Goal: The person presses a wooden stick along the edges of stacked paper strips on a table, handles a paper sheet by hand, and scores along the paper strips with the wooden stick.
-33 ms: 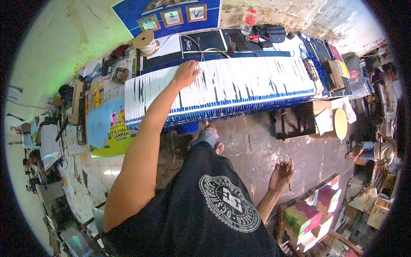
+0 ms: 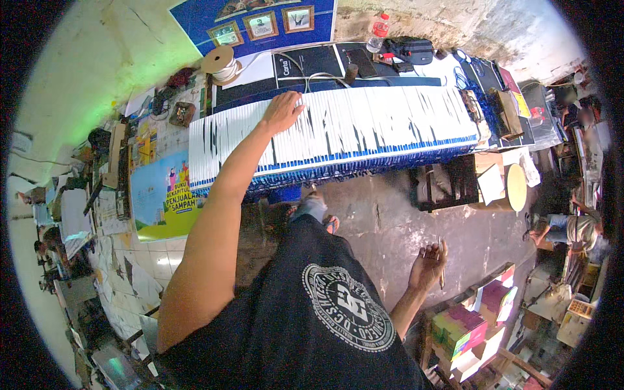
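Observation:
My left hand lies at the far edge of a long row of thin white book blocks, packed side by side across the bench. Its fingers are stretched out over their tops and hold nothing. Blue edges show along the near side of the row, with dark gaps between some blocks. Off to the lower right, above the floor, my right hand is closed with its fingers curled. In it stands a slim pen-like tool; its exact kind is too small to tell.
Behind the row stand a spool of white cord, a plastic bottle and a black bag. Brown wooden blocks sit at the right end. Stacked colourful booklets are at lower right. Another person sits far right.

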